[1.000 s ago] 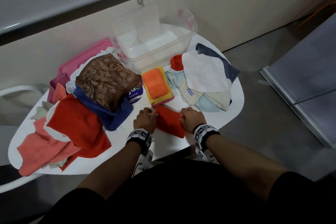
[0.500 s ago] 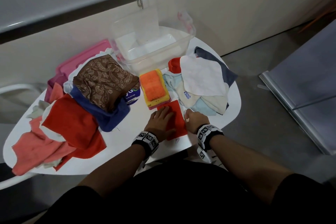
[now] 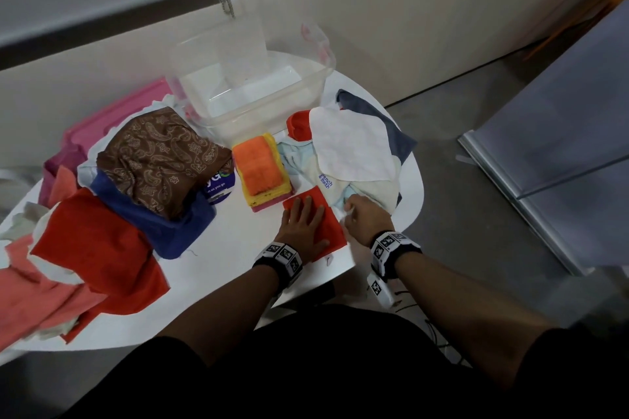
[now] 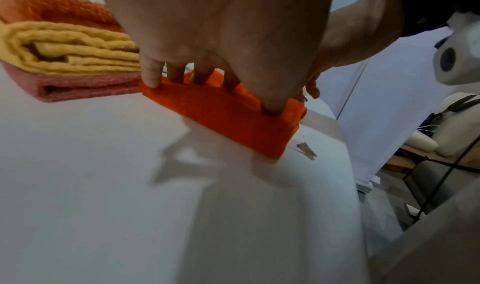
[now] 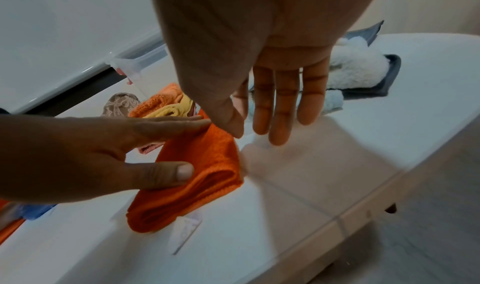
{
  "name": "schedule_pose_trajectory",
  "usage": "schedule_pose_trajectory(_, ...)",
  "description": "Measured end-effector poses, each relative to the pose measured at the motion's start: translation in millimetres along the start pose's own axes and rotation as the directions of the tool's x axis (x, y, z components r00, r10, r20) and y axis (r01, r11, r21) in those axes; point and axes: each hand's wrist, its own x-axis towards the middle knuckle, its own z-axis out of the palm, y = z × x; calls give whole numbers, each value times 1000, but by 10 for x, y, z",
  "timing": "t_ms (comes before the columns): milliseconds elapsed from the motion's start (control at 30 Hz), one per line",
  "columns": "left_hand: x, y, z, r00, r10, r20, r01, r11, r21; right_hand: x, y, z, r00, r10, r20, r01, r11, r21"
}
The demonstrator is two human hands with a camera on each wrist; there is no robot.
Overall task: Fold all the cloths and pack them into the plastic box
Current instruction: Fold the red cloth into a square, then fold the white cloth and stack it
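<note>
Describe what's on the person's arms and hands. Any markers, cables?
Both hands bare, no gloves. Left hand and right hand each have a black wristband with white blocks printed with black square fiducial tags. A white camera pod hangs under the right wrist. Forearms bare; black short sleeves.

We pressed our left grip (image 3: 303, 226) flat on the folded cloth (image 3: 326, 214) on the table (image 3: 218, 269). Our right grip (image 3: 362, 216) hovered just right of it. The folded stack (image 3: 260, 170) lay just beyond-left, the plastic box (image 3: 252, 95) behind that. Loose piles lay far left (image 3: 102, 231) and beyond-right (image 3: 354, 146).
</note>
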Motion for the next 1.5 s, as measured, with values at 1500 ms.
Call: schedule_pose_trajectory(1500,-1010,-1463,-1018,946,-259,-197,-33,526,-850,134,-1899,-285,975,-124,-185,220,658,720)
